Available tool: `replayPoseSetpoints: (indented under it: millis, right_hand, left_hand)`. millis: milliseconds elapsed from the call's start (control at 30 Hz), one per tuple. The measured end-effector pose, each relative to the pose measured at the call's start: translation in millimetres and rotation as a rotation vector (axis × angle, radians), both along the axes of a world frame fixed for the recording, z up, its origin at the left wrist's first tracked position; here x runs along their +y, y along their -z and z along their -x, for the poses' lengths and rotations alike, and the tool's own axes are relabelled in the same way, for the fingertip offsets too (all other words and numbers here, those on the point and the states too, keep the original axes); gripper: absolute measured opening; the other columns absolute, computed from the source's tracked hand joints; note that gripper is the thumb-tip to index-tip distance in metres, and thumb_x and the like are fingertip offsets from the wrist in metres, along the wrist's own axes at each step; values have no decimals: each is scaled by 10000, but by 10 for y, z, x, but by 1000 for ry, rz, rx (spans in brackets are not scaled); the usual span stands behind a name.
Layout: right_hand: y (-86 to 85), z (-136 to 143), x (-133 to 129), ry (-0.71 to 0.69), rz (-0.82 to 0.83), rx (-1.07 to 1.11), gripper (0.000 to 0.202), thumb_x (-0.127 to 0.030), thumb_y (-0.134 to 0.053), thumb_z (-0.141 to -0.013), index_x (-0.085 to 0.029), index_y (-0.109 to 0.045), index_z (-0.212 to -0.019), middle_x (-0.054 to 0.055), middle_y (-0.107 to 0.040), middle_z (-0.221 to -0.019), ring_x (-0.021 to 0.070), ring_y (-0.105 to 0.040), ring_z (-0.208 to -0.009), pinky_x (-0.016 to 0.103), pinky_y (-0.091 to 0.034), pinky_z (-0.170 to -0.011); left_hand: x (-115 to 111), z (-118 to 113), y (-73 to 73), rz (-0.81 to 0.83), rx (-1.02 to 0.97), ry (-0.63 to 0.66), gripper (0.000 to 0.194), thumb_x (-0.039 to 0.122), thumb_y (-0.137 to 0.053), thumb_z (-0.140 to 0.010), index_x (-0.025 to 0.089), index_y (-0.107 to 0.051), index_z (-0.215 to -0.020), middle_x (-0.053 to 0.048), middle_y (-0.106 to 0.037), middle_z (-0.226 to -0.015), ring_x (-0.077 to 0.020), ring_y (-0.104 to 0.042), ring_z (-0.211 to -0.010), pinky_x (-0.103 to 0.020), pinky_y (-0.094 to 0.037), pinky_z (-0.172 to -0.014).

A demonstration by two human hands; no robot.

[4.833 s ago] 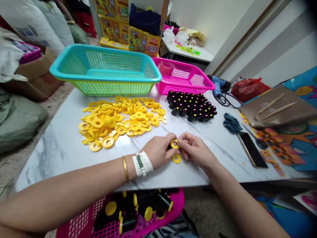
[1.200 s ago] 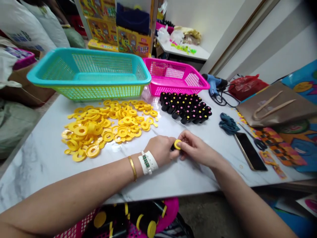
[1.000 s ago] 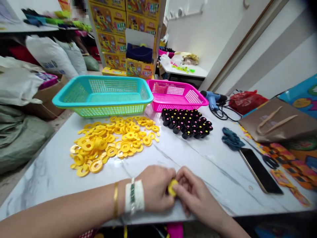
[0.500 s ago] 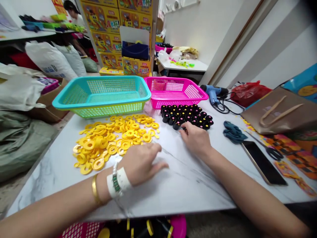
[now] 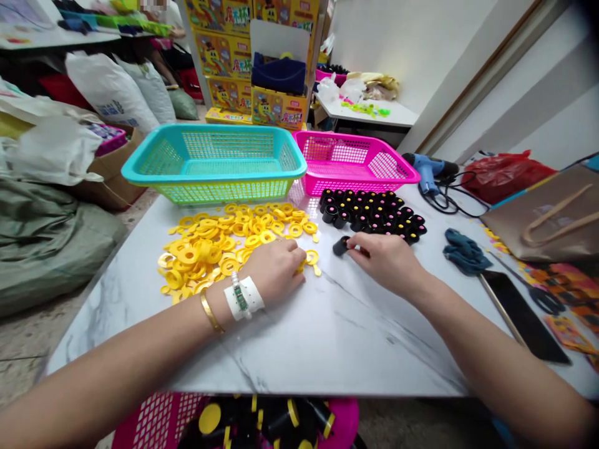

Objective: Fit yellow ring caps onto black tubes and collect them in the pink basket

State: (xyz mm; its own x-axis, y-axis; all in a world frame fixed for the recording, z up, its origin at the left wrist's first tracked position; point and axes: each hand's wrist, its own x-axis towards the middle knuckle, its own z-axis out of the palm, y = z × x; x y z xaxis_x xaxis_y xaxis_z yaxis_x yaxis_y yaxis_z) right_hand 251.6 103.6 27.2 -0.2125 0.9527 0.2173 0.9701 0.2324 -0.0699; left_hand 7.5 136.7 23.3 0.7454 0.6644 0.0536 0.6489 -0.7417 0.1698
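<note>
My left hand (image 5: 276, 271) is at the right edge of a pile of yellow rings (image 5: 206, 243), its fingers curled down onto a yellow piece at the fingertips. A loose yellow ring (image 5: 311, 257) lies just right of those fingers. Between thumb and fingers, my right hand (image 5: 386, 259) pinches a small black cylinder (image 5: 341, 246), which is tilted in front of the black cylinder group (image 5: 369, 212). Pink or yellow dots show on the tops of that group.
Behind the parts stand a turquoise basket (image 5: 215, 187) and a pink basket (image 5: 360, 184). To the right are a blue heat tool (image 5: 428, 171), dark cloth (image 5: 465, 251), phone (image 5: 524, 315) and scissors (image 5: 545, 299). Below the table edge, a basket holds black and yellow parts. A person sits at the back left.
My left hand has closed its spread fingers and come down on the yellow pieces. My right hand has drawn one black cylinder out of the group toward me. The camera view has shifted.
</note>
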Motion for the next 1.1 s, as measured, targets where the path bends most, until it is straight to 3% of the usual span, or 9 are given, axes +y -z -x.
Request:
replayPoseSetpoints:
  millis: [133,267,467,600,700,800,900,1000,1100]
  right_hand:
    - [4,159,-408,-192,35,54,179,-261,-517,-930,-203,-684,-903,35,-739,-815,159,-664,-680,246,-404,-595]
    - [-13,303,-658,-286,36,14,232,-213,-454,-960,-199,-679,-908,16,-704,-742,132,-627,-621,241,-379,-557]
    - [-110,472,-848,-236,-161,47,233,-228,-470,-962,-191,-700,-957,26,-665,-667,140,-606,-577,267,-396,-545]
    - [49,735,-914,-233,-58,38,351,-331,-511,-958,-116,-625,-1211,81,-731,-801,180,-662,-616,289,-412,-512]
    - [209,910,-939,-170,32,-68,515,-442,-552,-927,-59,-575,-1270,107,-731,-787,215,-658,-584,302,-388,-466]
    - [260,967,-1020,-216,18,-73,536,-517,-557,-907,-53,-611,-1171,112,-704,-805,223,-642,-617,312,-393,-475]
    - [215,937,-1149,-321,22,-17,437,-567,-587,-869,-136,-631,-922,74,-644,-792,222,-601,-661,327,-396,-508]
    - [181,924,-1269,-384,61,-19,472,-656,-623,-790,-187,-565,-784,40,-577,-744,221,-551,-649,336,-362,-496]
    - [210,978,-1361,-399,38,-86,348,-524,-670,-812,-203,-538,-787,25,-557,-726,219,-526,-625,337,-316,-476]
  left_hand:
    - [-87,-8,-38,28,39,78,194,252,-573,-803,145,-654,-943,-100,-617,-935,-250,-594,-844,-358,-482,-700]
    - [-73,-12,-36,14,50,90,110,206,-554,-787,140,-632,-827,-104,-600,-895,-230,-565,-802,-350,-465,-704]
    - [-44,28,-70,5,73,204,139,146,-506,-835,151,-632,-893,-98,-600,-907,-220,-544,-823,-349,-432,-745]
    - [-46,83,-157,42,106,257,161,166,-522,-832,171,-660,-915,-93,-605,-896,-233,-542,-855,-361,-414,-776]
    - [-16,134,-203,101,113,320,218,167,-568,-787,215,-693,-959,-76,-616,-887,-237,-543,-883,-359,-401,-791]
    - [21,156,-206,76,118,301,209,175,-563,-802,227,-706,-946,-76,-622,-888,-247,-540,-906,-376,-395,-809]
    - [1,115,-164,-7,74,189,193,183,-497,-861,164,-688,-887,-106,-624,-933,-264,-538,-934,-413,-403,-850]
    - [-94,-6,-80,61,-119,152,284,247,-545,-862,128,-636,-1104,-122,-614,-1074,-261,-540,-1001,-413,-425,-913]
    - [-201,-174,21,175,-296,158,578,362,-672,-799,118,-512,-1299,-130,-581,-1195,-271,-525,-1087,-409,-446,-953]
